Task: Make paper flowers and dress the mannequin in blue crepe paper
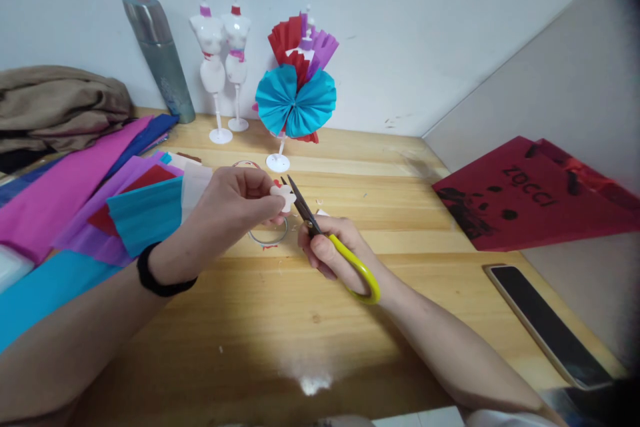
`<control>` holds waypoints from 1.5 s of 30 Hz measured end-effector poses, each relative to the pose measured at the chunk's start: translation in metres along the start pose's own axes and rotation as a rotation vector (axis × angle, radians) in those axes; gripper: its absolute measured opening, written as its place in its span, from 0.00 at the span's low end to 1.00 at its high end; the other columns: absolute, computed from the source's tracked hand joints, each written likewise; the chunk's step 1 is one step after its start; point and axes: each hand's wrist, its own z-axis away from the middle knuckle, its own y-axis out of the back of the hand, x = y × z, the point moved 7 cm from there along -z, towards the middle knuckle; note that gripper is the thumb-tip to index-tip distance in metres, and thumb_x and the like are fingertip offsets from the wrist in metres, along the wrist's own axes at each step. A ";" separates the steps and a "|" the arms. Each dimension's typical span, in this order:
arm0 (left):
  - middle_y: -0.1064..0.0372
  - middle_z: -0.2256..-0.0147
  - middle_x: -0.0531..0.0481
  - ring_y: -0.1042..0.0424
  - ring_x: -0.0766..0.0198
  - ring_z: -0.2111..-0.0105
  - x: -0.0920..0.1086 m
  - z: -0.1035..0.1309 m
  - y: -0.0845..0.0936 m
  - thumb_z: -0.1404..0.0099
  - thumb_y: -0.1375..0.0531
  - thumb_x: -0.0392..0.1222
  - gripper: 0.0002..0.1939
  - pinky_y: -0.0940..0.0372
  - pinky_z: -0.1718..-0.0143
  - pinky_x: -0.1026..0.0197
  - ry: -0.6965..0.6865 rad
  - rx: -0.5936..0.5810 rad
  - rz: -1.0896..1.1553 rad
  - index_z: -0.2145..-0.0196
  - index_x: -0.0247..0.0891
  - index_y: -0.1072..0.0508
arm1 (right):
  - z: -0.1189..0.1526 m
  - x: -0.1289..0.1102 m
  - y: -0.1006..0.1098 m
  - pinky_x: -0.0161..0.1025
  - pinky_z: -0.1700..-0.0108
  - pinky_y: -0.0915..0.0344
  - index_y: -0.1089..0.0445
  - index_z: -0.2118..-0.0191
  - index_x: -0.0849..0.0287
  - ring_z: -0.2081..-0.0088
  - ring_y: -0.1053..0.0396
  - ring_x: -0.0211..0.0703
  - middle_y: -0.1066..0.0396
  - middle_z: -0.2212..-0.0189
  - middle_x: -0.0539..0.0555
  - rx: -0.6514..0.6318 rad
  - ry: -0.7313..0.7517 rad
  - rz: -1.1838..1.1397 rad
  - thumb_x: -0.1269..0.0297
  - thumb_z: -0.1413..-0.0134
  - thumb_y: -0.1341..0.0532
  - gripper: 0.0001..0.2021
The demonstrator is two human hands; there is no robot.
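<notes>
Small white flower-shaped piece (286, 199), round-lobed, held up just beside yellow-handled scissors (314, 225), dark blades (302, 201) slightly parted, pointing away

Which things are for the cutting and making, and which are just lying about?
For the job:
scissors, in the right hand
white flower-shaped piece, in the left hand
coloured sheets and little mannequins, probably

Just lying about, it seems:
phone
red bag
bottle
brown cloth

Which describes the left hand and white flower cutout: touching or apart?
Touching: the head view shows the left hand pinching the white flower cutout by its edge.
</notes>
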 end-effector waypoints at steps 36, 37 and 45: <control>0.26 0.81 0.49 0.29 0.67 0.79 -0.029 -0.002 -0.025 0.52 0.33 0.41 0.09 0.35 0.76 0.67 0.195 -0.247 -0.093 0.81 0.34 0.27 | -0.003 -0.006 0.019 0.33 0.77 0.35 0.33 0.65 0.56 0.77 0.33 0.34 0.27 0.73 0.48 0.373 0.103 -0.224 0.59 0.61 0.24 0.19; 0.26 0.81 0.49 0.29 0.67 0.79 -0.029 -0.002 -0.026 0.52 0.33 0.41 0.09 0.35 0.76 0.67 0.194 -0.250 -0.100 0.81 0.34 0.27 | -0.003 -0.006 0.018 0.33 0.76 0.35 0.33 0.66 0.56 0.77 0.33 0.34 0.28 0.74 0.47 0.363 0.107 -0.219 0.61 0.61 0.24 0.19; 0.24 0.77 0.49 0.27 0.67 0.77 -0.031 0.000 -0.026 0.49 0.32 0.44 0.10 0.32 0.74 0.67 0.188 -0.248 0.006 0.78 0.34 0.25 | -0.002 -0.004 0.024 0.33 0.76 0.39 0.34 0.66 0.56 0.79 0.38 0.32 0.33 0.79 0.44 0.441 0.129 -0.208 0.65 0.57 0.29 0.14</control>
